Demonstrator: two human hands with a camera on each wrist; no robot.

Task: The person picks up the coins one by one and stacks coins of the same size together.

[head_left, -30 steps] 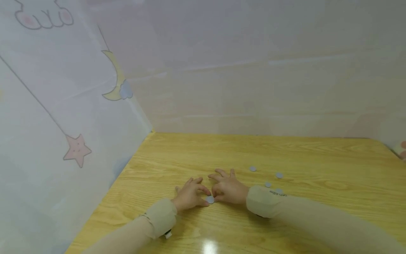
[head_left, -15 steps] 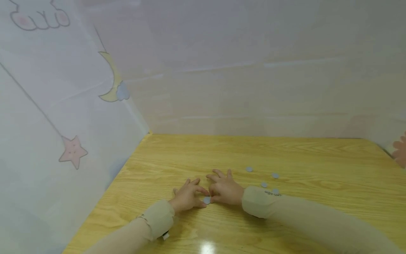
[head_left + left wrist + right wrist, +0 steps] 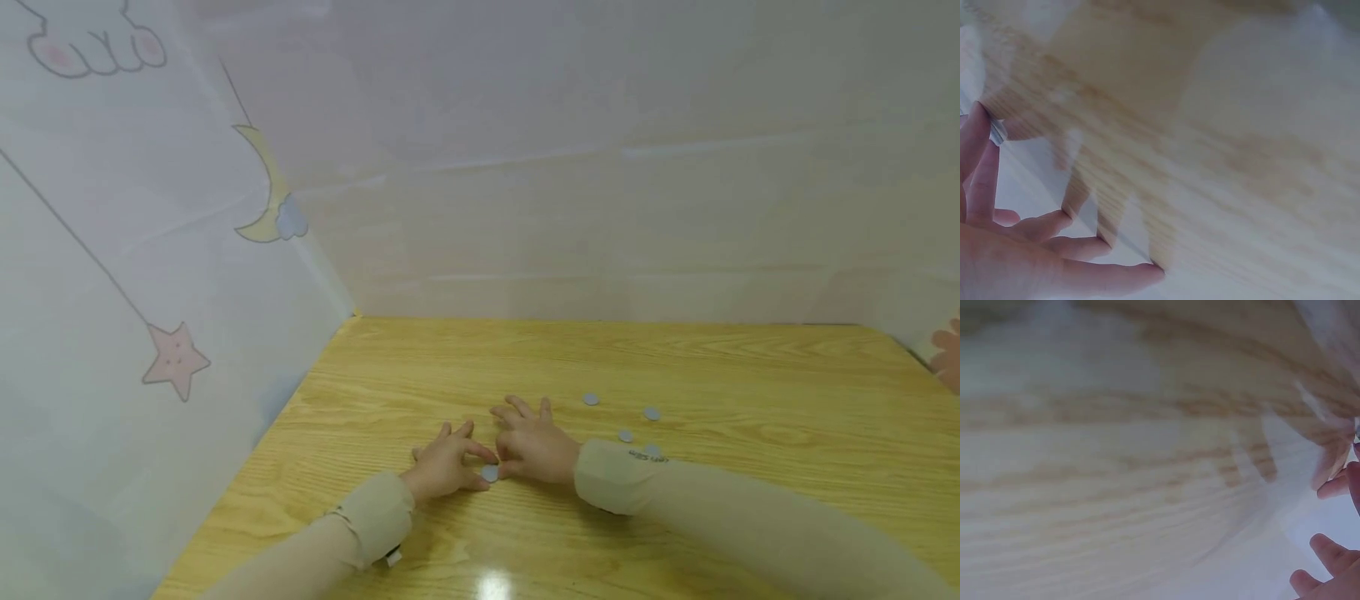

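A small silvery coin [image 3: 490,473] lies on the wooden table [image 3: 420,358], between my two hands. My left hand [image 3: 442,463] holds it at the left, thumb on the near side and index finger on the far side. In the left wrist view, the coin [image 3: 997,132] shows a ridged silver side at the fingertips, like a small stack. From the right, my right hand [image 3: 536,446] brings thumb and bent index finger together at the coin's edge. The other fingers of both hands are spread. In the right wrist view, only part of the right hand [image 3: 1335,569] shows.
Several more coins lie beyond the right hand: one far coin [image 3: 590,399], another further right [image 3: 652,413], a nearer coin [image 3: 626,436], and one partly behind the right sleeve [image 3: 652,450]. Patterned sheets form a left wall [image 3: 90,250] and a back wall [image 3: 562,233].
Both hands keep the same hold around the coin. The head view has shifted slightly, so the table appears a little further left.
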